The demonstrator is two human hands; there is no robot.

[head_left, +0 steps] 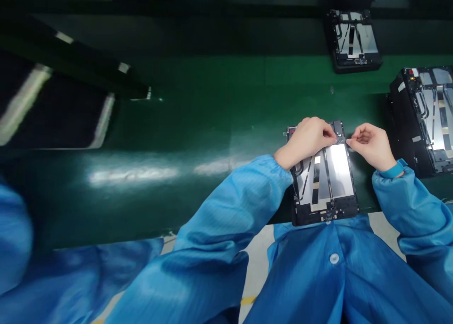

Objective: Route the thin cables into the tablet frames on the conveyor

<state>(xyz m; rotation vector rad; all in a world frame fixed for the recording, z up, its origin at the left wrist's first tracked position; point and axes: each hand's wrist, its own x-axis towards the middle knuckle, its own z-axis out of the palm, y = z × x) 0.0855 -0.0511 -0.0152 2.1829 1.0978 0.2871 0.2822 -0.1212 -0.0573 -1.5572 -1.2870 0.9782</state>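
An opened tablet [341, 170], its silver battery plates, dark ribbon cables and circuit boards bare, lies at the table's front edge before me. Across its upper part reaches my left hand [311, 135], thumb and forefinger pinched together by the top right corner; whatever they grip is too small to make out. My right hand [371, 145] is at the tablet's upper right edge, its fingers curled and its fingertips pinched close to the same corner. A blue band circles the right wrist. My left hand and forearm cover the tablet's upper left part.
A tall stack of similar opened tablets [412, 121] stands to the right. Farther back sits another stack [356, 41], with more behind it. The green tabletop [198, 116] stretches left. At the far left a person's blue sleeve [14, 239] shows, below a dark framed panel [60, 107].
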